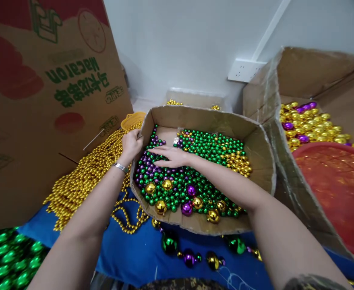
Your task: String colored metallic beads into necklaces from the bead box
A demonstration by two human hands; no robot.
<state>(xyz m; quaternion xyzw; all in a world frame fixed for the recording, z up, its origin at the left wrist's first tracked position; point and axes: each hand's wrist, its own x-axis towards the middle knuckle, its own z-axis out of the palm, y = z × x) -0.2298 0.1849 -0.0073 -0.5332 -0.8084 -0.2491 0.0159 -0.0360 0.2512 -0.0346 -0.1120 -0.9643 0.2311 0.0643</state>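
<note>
A shallow cardboard box (208, 117) holds many small shiny beads (207, 147) in green, purple and gold, with several larger gold and purple balls along its near side. My left hand (132, 144), with a metal watch band at the wrist, is closed on the box's left rim. Inside the box, my right hand (172, 156) lies palm down over the purple and green beads at the left, fingers stretched out. In front of the box, a strand of large beads (189, 257) in green, purple and gold rests on blue cloth (128, 249).
Left of the box lies a heap of gold bead strands (89, 173) beside a yellow basket (133, 120). A tall printed carton (28, 121) stands at left. On the right, another carton (263, 96) contains gold and purple beads, with a red basket (334, 193). Green beads (10, 257) show lower left.
</note>
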